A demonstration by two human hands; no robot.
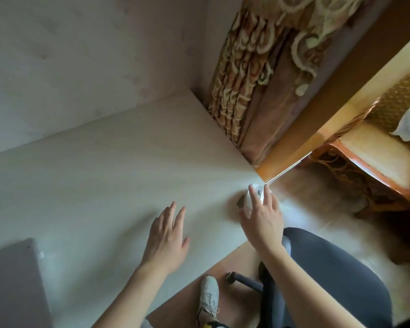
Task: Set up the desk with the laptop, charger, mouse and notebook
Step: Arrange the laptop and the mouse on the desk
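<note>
Your visible person: two bare forearms without sleeves, left hand (167, 235) and right hand (262, 220) unadorned, one white lace-up canvas sneaker (208, 295), dark grey trouser leg (336, 268).

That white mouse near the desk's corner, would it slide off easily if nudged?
Probably. The mouse looks small and smooth, so likely light, and the pale desk seems slick. It sits close to the edge, so a push outward could drop it. The right hand covers it, which should steady it.

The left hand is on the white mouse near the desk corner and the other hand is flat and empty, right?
Not quite. The head view shows the right hand on the white mouse near the desk corner; the left hand is the flat, empty one.
</note>
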